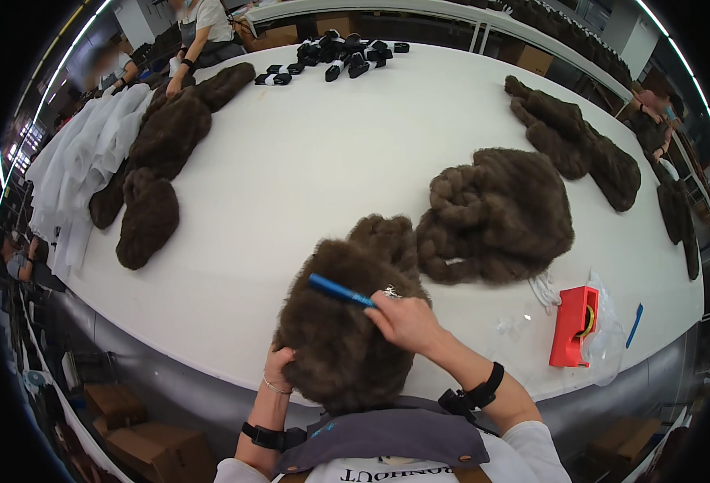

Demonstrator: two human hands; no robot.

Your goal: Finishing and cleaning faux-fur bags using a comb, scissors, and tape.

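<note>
A brown fur piece lies bunched at the table's near edge, directly before me. My left hand grips its left lower edge, thumb on top and fingers mostly hidden beneath. In my right hand is a blue comb-like tool, held by one end. Its long blue part lies across the top of the fur, pointing up and left; any teeth are hidden. Something small and silvery shows beside my right fingers, too small to make out.
Another brown fur piece sits just to the right, with a red tape dispenser, clear plastic and a slim blue tool nearer. More furs, white fabric and black bundles line the white table. Co-workers stand at far left and right.
</note>
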